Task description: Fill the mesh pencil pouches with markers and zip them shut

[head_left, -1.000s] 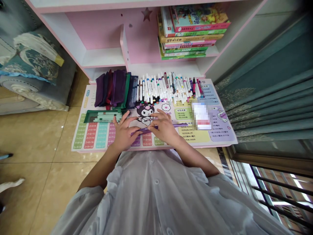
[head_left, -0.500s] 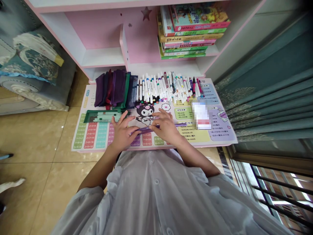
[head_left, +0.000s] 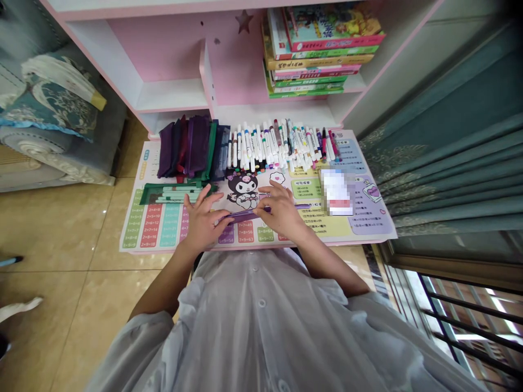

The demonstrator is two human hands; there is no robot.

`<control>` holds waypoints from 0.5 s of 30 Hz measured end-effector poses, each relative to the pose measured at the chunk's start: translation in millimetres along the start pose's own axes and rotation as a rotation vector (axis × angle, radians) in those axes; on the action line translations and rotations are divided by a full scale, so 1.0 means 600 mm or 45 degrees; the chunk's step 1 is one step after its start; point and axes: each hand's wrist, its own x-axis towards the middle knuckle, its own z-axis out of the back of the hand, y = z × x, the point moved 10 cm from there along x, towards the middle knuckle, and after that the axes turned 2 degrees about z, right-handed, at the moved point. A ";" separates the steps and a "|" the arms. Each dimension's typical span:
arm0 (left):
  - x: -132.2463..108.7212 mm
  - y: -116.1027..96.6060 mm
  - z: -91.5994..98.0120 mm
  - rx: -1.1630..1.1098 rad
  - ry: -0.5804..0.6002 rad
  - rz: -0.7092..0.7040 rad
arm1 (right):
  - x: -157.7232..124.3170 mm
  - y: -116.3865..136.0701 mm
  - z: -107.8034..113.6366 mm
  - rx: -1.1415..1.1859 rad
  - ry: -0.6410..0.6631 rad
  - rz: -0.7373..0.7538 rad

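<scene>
You sit facing a pink-and-white shelf unit (head_left: 163,49); a teal curtain (head_left: 441,174) hangs on your right above a barred window (head_left: 461,326); a patterned sofa (head_left: 53,103) stands on your left, beyond a tan tile floor (head_left: 73,228). A stack of children's books (head_left: 322,51) lies flat on the shelf; a printed times-table mat (head_left: 155,228) lies across the desk surface in front of you.

On the mat, from left to right along the far edge: a row of dark fabric pouches (head_left: 183,149), then a dense row of felt markers (head_left: 278,144); an open green case of markers (head_left: 175,193) sits nearer, just beyond your left hand; a blurred card (head_left: 337,191) lies to the right.

Both arms reach forward from your white shirt (head_left: 261,326), elbows out, wrists low by the mat's near edge; your left hand (head_left: 200,223) lies flat with fingers spread; your right hand (head_left: 280,212) is curved, fingers angled inward. The hands are apart, neither clamped as far as you can tell; a long flat purple item (head_left: 245,216) lies across the gap, its left end at your left hand, its middle under your right fingertips, its thin end extending past your right hand.
</scene>
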 end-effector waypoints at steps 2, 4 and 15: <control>-0.001 0.003 -0.002 -0.002 0.013 0.013 | -0.001 -0.002 0.001 0.002 -0.002 -0.011; -0.001 0.004 -0.003 -0.002 0.018 0.012 | -0.001 -0.003 0.002 0.008 -0.002 -0.020; 0.004 0.011 -0.002 0.014 0.021 0.017 | -0.004 -0.016 0.007 0.027 -0.021 -0.030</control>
